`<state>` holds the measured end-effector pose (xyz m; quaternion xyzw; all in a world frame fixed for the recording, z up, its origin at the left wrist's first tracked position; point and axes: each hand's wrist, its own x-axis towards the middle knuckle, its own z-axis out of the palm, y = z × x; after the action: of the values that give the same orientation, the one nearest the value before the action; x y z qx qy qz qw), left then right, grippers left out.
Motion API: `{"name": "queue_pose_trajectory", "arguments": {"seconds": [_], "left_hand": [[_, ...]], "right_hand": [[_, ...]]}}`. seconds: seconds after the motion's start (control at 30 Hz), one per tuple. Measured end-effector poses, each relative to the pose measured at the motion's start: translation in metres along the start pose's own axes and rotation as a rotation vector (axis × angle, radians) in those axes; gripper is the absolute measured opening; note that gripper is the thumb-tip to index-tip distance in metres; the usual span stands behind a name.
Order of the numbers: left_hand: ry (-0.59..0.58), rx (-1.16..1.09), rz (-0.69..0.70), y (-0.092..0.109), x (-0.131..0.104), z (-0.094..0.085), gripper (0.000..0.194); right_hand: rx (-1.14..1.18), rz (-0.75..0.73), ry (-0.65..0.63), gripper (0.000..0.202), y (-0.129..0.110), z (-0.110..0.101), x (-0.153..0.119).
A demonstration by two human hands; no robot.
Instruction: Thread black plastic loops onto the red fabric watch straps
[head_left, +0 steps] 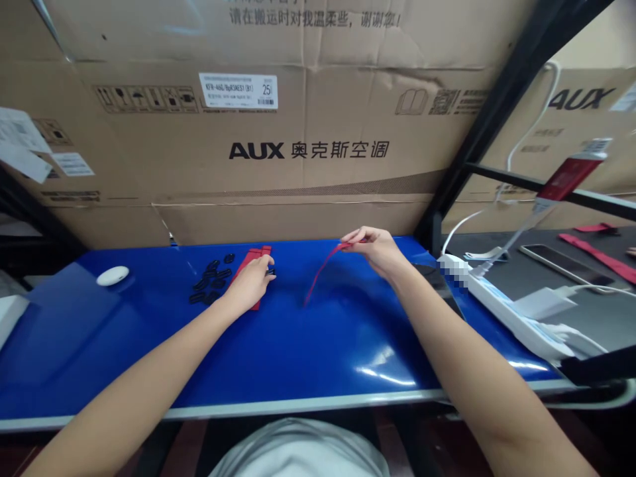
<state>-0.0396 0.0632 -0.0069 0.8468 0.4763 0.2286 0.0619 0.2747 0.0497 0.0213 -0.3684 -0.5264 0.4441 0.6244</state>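
Near the far edge of the blue table (298, 371), left of its middle, the left hand (251, 281) lies over a stack of red straps (247, 260), its thumb and fingertips pinched, as it appears, on 1 black piece (271, 271); well apart from it, towards the far right corner, the right hand (370, 248) is raised, clamped on 1 end of a red strap (316, 278), whose free length curves down towards the middle of the table; whether the tip touches the surface cannot be told.

For sound handling, the inspector judges that the left hand should lift the black piece cleanly, without dragging the stack beneath; the strap is best held flat and untwisted, gripped close to its end, where control is likely to be firmest; a loose grip could let the thin strap roll or slip.

Count on the blue table: hands at work, 2; strap in the air, 1; straps in the stack, not countable under the fingers; black piece at the left fingertips, 1; heap of black pieces (209, 286) left of the stack, more than 5, overlapping, exact total not determinable; white oval disc (112, 275) near the far left corner, 1; dark flat panel (444, 291) by the right edge, 1, partly hidden by the forearm; white power strip (497, 306) along the right edge, 1. Count on the adjoining grey table (606, 311): phone (566, 265), 1; red lengths (606, 258), 2 visible.
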Motion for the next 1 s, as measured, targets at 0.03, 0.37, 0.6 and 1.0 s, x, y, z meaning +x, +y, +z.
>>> {"name": "queue_pose_trajectory", "arguments": {"seconds": [0.03,0.37,0.6,1.0], "left_hand": [[-0.002,-0.03,-0.016,0.002,0.0,-0.001,0.019],[-0.078,-0.41,0.015,0.023,-0.006,-0.002,0.017],[-0.035,-0.671,-0.031,0.028,-0.005,0.0,0.022],[-0.192,-1.136,-0.26,0.043,-0.016,-0.002,0.053]], "right_hand": [[-0.123,0.02,-0.025,0.025,0.001,-0.011,0.002],[-1.136,0.123,-0.381,0.041,-0.005,-0.057,0.0],[-1.027,-0.011,-0.455,0.03,0.024,0.022,-0.013],[-0.536,0.168,-0.63,0.021,0.019,0.043,-0.025]]}}
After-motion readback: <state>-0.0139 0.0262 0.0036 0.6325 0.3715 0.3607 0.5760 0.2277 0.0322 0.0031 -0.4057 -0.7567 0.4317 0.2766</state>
